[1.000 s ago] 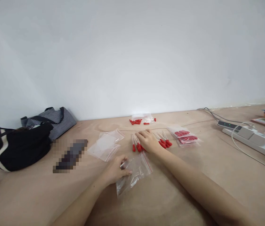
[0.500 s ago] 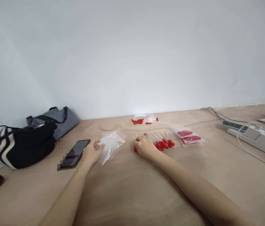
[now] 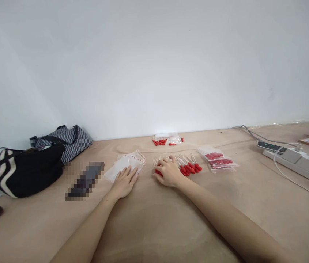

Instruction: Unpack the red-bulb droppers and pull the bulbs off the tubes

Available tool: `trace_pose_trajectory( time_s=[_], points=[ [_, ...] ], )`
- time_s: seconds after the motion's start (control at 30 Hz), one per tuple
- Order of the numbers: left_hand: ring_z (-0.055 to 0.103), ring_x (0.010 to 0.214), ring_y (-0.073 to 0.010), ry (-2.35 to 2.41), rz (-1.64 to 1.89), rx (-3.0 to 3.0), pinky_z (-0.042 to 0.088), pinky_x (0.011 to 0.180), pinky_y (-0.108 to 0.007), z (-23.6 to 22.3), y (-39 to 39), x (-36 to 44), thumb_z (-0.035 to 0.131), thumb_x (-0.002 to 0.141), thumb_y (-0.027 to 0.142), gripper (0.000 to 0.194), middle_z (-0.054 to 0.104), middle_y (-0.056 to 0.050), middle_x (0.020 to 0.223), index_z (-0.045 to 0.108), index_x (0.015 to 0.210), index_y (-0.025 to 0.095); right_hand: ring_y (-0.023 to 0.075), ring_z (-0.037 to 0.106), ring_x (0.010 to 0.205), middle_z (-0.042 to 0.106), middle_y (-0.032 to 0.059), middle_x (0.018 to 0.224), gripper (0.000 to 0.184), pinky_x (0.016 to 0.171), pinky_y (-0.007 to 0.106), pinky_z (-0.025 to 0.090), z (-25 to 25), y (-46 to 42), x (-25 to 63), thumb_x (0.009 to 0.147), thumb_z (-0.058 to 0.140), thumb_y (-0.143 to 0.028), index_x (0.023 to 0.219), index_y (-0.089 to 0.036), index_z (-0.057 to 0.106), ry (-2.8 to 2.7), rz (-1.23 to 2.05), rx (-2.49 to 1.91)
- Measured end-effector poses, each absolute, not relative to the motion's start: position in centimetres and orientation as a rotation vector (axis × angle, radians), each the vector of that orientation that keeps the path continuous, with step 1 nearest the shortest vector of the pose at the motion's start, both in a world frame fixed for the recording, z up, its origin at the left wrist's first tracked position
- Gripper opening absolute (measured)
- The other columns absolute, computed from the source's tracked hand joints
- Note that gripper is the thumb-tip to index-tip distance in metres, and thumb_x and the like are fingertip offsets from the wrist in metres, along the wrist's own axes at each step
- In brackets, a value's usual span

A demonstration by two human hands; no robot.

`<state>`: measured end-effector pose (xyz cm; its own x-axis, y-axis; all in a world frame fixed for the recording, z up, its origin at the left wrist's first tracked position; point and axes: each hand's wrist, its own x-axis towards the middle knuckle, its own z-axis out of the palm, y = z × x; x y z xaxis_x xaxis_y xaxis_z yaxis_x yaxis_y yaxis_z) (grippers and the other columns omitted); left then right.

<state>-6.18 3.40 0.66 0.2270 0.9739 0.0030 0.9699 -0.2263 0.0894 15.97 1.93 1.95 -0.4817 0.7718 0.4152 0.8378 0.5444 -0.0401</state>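
Note:
My left hand (image 3: 124,182) lies flat, fingers outstretched, on the near edge of a pile of clear zip bags (image 3: 118,167). My right hand (image 3: 168,172) rests palm-down over the left end of a row of droppers (image 3: 188,168) with red rubber bulbs and thin clear tubes. Its fingers are apart and bent over the droppers, partly covering those beneath; no dropper is lifted. Right of the row lie zip bags filled with droppers (image 3: 220,161), their red bulbs showing through the plastic.
Several loose red bulbs (image 3: 159,142) lie by a clear bag (image 3: 172,137) near the wall. At left are a blurred phone (image 3: 85,180), a black bag (image 3: 36,171) and a striped bag (image 3: 73,140). A white power strip (image 3: 297,162) with cables stands at right.
My left hand released a clear zip bag onto the pile and now presses flat on it. My right hand stayed over the droppers, its fingers spreading; more droppers now show to its right.

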Motion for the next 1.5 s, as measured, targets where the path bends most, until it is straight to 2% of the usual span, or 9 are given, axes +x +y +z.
trace_pose_trajectory(
  time_s=[0.1,0.2,0.37,0.6,0.8,1.03,1.23,1.33,1.5],
  points=[
    [0.023,0.127,-0.0287,1.947,0.134,2.448,0.024,0.1,-0.046,0.6,3.4,-6.3,0.029,0.085,0.043,0.048,0.032,-0.01,0.137,0.039,0.128,0.023,0.0189,0.048,0.087,0.063,0.0045,0.085,0.031,0.088,0.045,0.015,1.7,1.8,16.3,0.087,0.035,-0.037,0.088,-0.022,0.063,-2.357,-0.178,-1.313],
    [0.028,0.125,-0.0303,1.958,0.4,2.605,0.024,0.099,-0.049,0.6,3.2,-6.2,0.034,0.083,0.041,0.045,0.041,-0.013,0.131,0.05,0.118,0.018,0.0168,0.049,0.085,0.064,0.0031,0.084,0.032,0.089,0.044,0.013,1.5,1.2,17.2,0.088,0.033,-0.035,0.086,-0.023,0.063,-2.296,-0.161,-1.265],
    [0.049,0.106,-0.0223,1.559,0.876,2.687,0.038,0.092,-0.037,0.7,1.4,-4.0,0.039,0.082,0.034,0.035,0.055,-0.011,0.109,0.055,0.108,0.016,0.0147,0.051,0.083,0.064,0.002,0.081,0.026,0.089,0.038,0.014,0.8,-0.6,20.9,0.086,0.04,-0.031,0.082,-0.022,0.064,-2.111,-0.236,-1.258],
    [0.04,0.117,-0.0227,1.279,0.702,2.487,0.033,0.098,-0.039,0.8,1.0,-0.1,0.05,0.078,0.038,0.052,0.043,-0.008,0.129,0.039,0.126,0.022,0.0178,0.052,0.084,0.064,0.0037,0.083,0.027,0.085,0.036,0.017,-0.3,-1.6,29.7,0.082,0.043,-0.034,0.074,-0.022,0.066,-1.795,-0.394,-1.494],
    [0.05,0.105,-0.0192,1.168,0.796,2.463,0.037,0.094,-0.035,0.8,3.0,0.9,0.055,0.076,0.034,0.032,0.054,-0.005,0.114,0.057,0.106,0.023,0.0194,0.05,0.083,0.063,0.0056,0.083,0.034,0.081,0.037,0.017,-0.6,-0.3,34.2,0.079,0.039,-0.042,0.072,-0.021,0.065,-1.444,-0.334,-1.693],
    [0.055,0.089,-0.0187,1.353,0.989,2.369,0.044,0.081,-0.034,-0.5,4.6,3.4,0.056,0.074,0.039,0.034,0.058,-0.005,0.094,0.058,0.101,0.018,0.022,0.05,0.086,0.061,0.0062,0.088,0.039,0.082,0.042,0.02,-1.1,0.6,35.7,0.075,0.04,-0.051,0.076,-0.022,0.066,-1.343,-0.243,-1.858],
    [0.044,0.112,-0.0247,1.359,0.932,2.373,0.036,0.094,-0.039,-1.0,4.3,3.2,0.062,0.067,0.042,0.059,0.048,-0.012,0.12,0.046,0.118,0.016,0.0263,0.051,0.096,0.06,0.0114,0.1,0.048,0.085,0.046,0.023,-1.6,1.0,37.0,0.075,0.037,-0.056,0.092,-0.02,0.064,-1.278,-0.086,-2.055],
    [0.045,0.112,-0.0243,1.33,0.827,2.347,0.036,0.095,-0.038,-0.9,3.9,3.0,0.059,0.071,0.036,0.047,0.048,-0.012,0.121,0.052,0.112,0.015,0.0283,0.054,0.092,0.063,0.0129,0.093,0.05,0.084,0.05,0.024,-1.8,1.2,37.5,0.074,0.038,-0.055,0.099,-0.018,0.061,-1.225,-0.033,-2.132],
    [0.055,0.095,-0.0194,1.34,0.919,2.289,0.044,0.085,-0.034,-0.3,3.5,3.2,0.058,0.072,0.031,0.034,0.059,-0.005,0.104,0.056,0.104,0.019,0.0275,0.055,0.085,0.065,0.0105,0.082,0.041,0.082,0.048,0.028,-2.0,1.3,37.7,0.07,0.048,-0.048,0.094,-0.019,0.063,-1.137,0.006,-2.049]
  ],
)
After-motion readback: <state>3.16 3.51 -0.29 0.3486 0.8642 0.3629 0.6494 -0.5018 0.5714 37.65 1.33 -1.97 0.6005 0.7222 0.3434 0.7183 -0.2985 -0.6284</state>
